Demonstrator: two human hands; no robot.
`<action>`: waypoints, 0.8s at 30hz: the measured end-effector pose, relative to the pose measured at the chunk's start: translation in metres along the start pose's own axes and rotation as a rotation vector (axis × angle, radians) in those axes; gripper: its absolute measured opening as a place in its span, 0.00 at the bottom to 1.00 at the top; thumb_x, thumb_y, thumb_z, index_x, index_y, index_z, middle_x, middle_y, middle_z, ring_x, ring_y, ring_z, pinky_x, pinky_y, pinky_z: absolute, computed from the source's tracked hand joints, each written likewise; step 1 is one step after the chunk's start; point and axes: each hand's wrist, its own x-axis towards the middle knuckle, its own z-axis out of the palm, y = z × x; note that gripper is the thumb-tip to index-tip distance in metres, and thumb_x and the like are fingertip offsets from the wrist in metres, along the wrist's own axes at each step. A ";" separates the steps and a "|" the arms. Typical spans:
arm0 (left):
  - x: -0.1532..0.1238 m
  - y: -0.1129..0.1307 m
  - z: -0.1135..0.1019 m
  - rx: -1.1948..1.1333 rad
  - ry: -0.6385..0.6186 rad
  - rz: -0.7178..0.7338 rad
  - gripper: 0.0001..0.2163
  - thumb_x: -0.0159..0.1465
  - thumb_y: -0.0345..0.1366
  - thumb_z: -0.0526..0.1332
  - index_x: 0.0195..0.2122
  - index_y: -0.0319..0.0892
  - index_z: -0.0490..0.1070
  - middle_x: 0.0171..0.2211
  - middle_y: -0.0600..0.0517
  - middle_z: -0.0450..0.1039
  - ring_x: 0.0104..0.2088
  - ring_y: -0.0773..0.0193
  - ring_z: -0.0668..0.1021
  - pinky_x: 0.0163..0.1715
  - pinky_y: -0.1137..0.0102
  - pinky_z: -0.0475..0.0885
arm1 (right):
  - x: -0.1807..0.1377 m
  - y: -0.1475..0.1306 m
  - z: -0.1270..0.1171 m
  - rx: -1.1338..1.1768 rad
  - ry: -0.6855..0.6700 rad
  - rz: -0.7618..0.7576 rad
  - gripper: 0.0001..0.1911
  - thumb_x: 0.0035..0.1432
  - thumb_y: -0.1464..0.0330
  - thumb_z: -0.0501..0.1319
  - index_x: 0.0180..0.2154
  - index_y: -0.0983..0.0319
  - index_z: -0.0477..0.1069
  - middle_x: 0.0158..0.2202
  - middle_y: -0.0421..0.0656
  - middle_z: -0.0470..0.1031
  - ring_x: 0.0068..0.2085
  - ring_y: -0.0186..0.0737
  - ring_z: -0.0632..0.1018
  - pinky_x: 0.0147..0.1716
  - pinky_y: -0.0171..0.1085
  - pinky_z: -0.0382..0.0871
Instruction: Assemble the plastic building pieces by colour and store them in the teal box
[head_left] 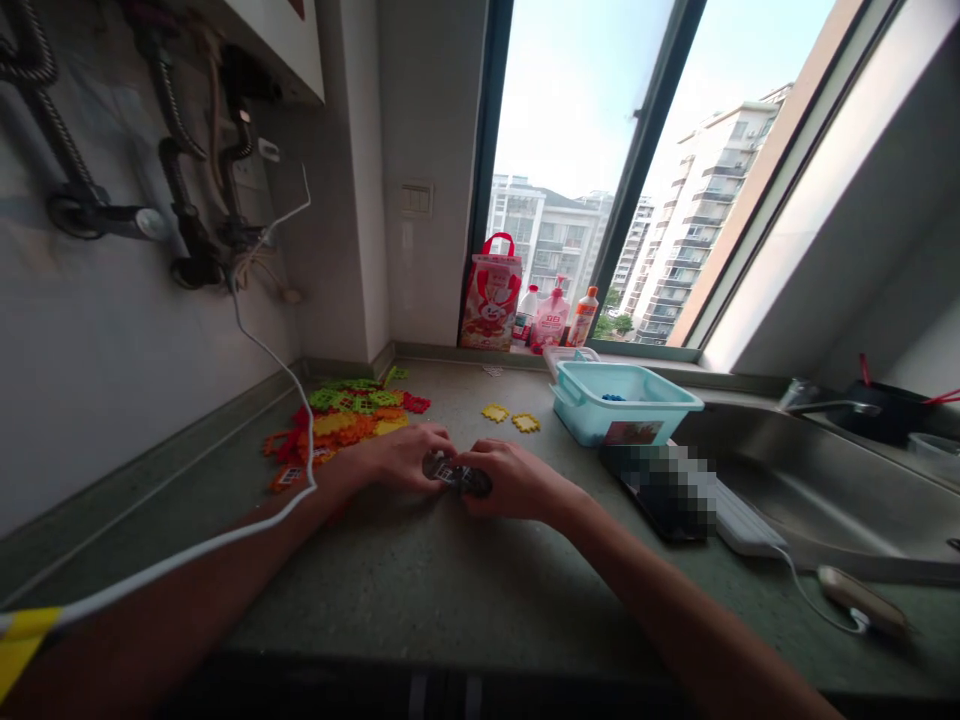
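Left hand: fingers bent, pinching the left end of the dark piece.
Right hand: fingers curled, pinching the right end.
Dark piece: between both hands' fingers, over the counter — one part or two, cannot tell.
Heap of plastic pieces: green, orange, yellow, red — left of and beyond the left fingers.
Yellow pieces: two, side by side, beyond the right fingers.
Blue tub: right of and beyond the right fingers; blue bits inside.
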 end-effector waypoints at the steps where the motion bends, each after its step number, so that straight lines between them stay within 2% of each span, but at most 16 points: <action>1: 0.000 -0.001 0.000 -0.007 -0.004 0.006 0.13 0.58 0.42 0.70 0.44 0.48 0.80 0.45 0.51 0.76 0.41 0.60 0.79 0.41 0.72 0.70 | 0.001 0.000 0.001 -0.007 -0.009 0.010 0.28 0.53 0.63 0.71 0.57 0.53 0.77 0.42 0.44 0.79 0.41 0.44 0.79 0.41 0.36 0.68; 8: -0.003 -0.008 0.001 -0.031 0.004 -0.008 0.14 0.57 0.43 0.71 0.44 0.49 0.82 0.43 0.52 0.77 0.37 0.62 0.78 0.36 0.72 0.69 | 0.002 -0.001 0.004 0.028 -0.054 0.082 0.26 0.54 0.61 0.71 0.55 0.55 0.77 0.43 0.45 0.80 0.42 0.44 0.80 0.40 0.35 0.66; 15: -0.001 -0.001 0.002 0.025 0.002 -0.048 0.17 0.54 0.45 0.72 0.45 0.50 0.81 0.38 0.53 0.77 0.35 0.62 0.77 0.33 0.71 0.67 | 0.001 -0.001 0.001 -0.025 -0.094 0.092 0.29 0.51 0.62 0.72 0.56 0.54 0.77 0.41 0.45 0.82 0.40 0.46 0.81 0.38 0.36 0.66; 20: -0.003 0.001 -0.006 0.135 0.086 -0.058 0.13 0.55 0.43 0.70 0.40 0.46 0.79 0.35 0.54 0.78 0.34 0.61 0.77 0.36 0.70 0.67 | -0.004 0.006 -0.003 -0.001 -0.067 0.104 0.33 0.54 0.60 0.70 0.61 0.56 0.73 0.49 0.47 0.82 0.46 0.49 0.82 0.46 0.38 0.69; 24: -0.001 -0.002 -0.010 0.057 0.241 -0.103 0.16 0.54 0.43 0.71 0.41 0.43 0.75 0.34 0.54 0.78 0.34 0.62 0.77 0.37 0.69 0.69 | -0.002 0.005 -0.005 0.000 -0.071 0.085 0.27 0.54 0.60 0.70 0.57 0.55 0.76 0.45 0.46 0.82 0.43 0.48 0.82 0.43 0.38 0.69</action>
